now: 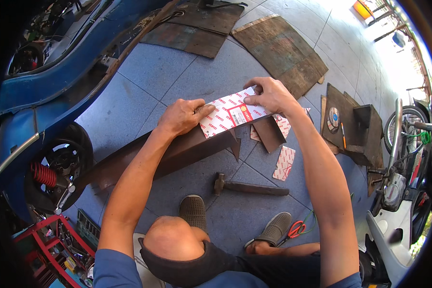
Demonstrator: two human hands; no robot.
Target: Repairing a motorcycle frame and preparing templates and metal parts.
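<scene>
A strip of white card with red print (221, 120) lies along the upper edge of a long brown sheet-metal piece (192, 151), which slants in front of me. My left hand (178, 117) grips the card's left end together with the metal edge, thumb on top. At the far end my right hand (272, 96) pinches the card between thumb and fingers. Below the right hand is a short brown metal piece (270, 134), with more printed card partly hidden behind it. A cut-off of the same card (284, 163) rests on the tiles nearby.
A hammer (254, 187) lies before my feet, with red-handled scissors (296, 229) by the right shoe. Wooden boards (283, 53) are ahead. A round disc (333, 117), a pencil (343, 136) and a dark box (367, 129) are right. A blue vehicle body (57, 96) borders the left, a motorcycle (396, 192) the right.
</scene>
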